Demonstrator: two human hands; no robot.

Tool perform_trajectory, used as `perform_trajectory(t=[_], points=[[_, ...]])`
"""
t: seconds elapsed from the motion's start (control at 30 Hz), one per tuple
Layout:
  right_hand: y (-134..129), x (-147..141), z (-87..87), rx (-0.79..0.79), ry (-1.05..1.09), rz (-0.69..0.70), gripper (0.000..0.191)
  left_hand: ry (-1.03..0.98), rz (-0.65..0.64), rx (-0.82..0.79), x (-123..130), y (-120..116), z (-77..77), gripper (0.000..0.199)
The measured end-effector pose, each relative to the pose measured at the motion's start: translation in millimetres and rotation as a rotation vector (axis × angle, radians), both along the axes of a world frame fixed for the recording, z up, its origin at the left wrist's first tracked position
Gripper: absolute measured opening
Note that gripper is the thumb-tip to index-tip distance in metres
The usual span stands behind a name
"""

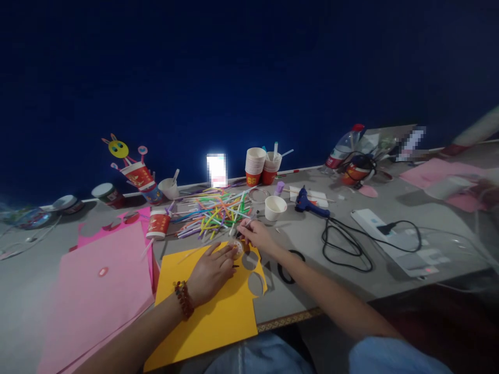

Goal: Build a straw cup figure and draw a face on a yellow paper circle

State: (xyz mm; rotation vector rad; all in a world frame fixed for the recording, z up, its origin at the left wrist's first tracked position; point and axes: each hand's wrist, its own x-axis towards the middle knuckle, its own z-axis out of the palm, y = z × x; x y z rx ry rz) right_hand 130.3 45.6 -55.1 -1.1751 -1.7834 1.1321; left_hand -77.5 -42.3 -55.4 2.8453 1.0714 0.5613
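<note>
Sheet (pixel 218 317) near cup (pixel 159 227) with illegible lettering

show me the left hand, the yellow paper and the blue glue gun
Left hand (pixel 211 275): head view, back of the hand.
Yellow paper (pixel 220 314): head view, bare lower part.
Blue glue gun (pixel 302 201): head view, its body.

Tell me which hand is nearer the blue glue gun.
Right: the right hand is left of the blue glue gun; the left hand, over the yellow paper, is farther left.
</note>
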Motion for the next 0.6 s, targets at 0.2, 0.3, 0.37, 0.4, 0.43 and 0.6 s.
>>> perform_trajectory(t=[0.2,0.3,0.37,0.4,0.43,0.6], points=[[-10,8,-1.8,0.044,-0.016,-0.006,0.023,0.003,0.008,-0.014,0,0,-1.5,0.007],[-20,14,-2.9,0.049,-0.025,-0.016,0.025,-0.003,0.009,-0.019,0,-1,-1.0,0.006],[-28,18,-2.2,0.050,-0.037,-0.023,0.025,-0.010,0.011,-0.019,0,-1,-0.5,0.006],[-32,19,-1.3,0.050,-0.042,-0.025,0.025,-0.016,0.013,-0.020,0,-1,-0.4,0.006],[-36,21,-0.2,0.053,-0.050,-0.028,0.024,-0.019,0.013,-0.019,-1,-1,-0.4,0.007],[-58,22,6.6,0.181,-0.146,-0.052,0.024,-0.006,0.015,-0.023,-1,-1,-1.5,0.007]])
